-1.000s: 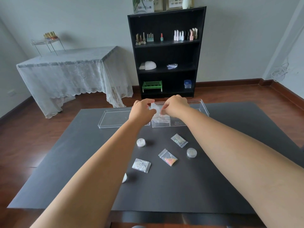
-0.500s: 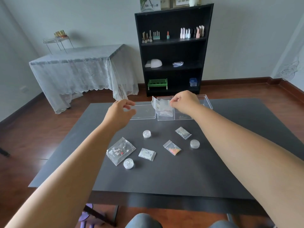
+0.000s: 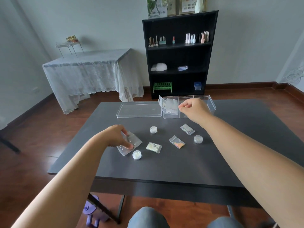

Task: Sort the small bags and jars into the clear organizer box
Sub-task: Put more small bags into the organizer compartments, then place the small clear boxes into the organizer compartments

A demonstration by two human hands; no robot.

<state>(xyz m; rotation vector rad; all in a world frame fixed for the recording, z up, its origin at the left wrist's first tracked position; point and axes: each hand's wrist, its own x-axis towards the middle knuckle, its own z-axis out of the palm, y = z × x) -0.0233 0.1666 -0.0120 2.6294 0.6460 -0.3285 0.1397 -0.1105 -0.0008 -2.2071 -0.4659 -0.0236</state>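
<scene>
The clear organizer box stands at the far side of the dark table, and a clear bag sits upright in its left compartment. My right hand hovers over the middle compartment, fingertips pinched beside that bag with nothing seen between them. My left hand pinches a large clear bag lying on the table. Loose on the table are three small bags and three round jars.
The box's clear lid lies flat to the left of the box. The table ends close to my knees. A black shelf and a lace-covered table stand behind.
My left hand left the box, came back toward me and closed on the large clear bag. My right hand stays at the box, with the bag now standing in the left compartment.
</scene>
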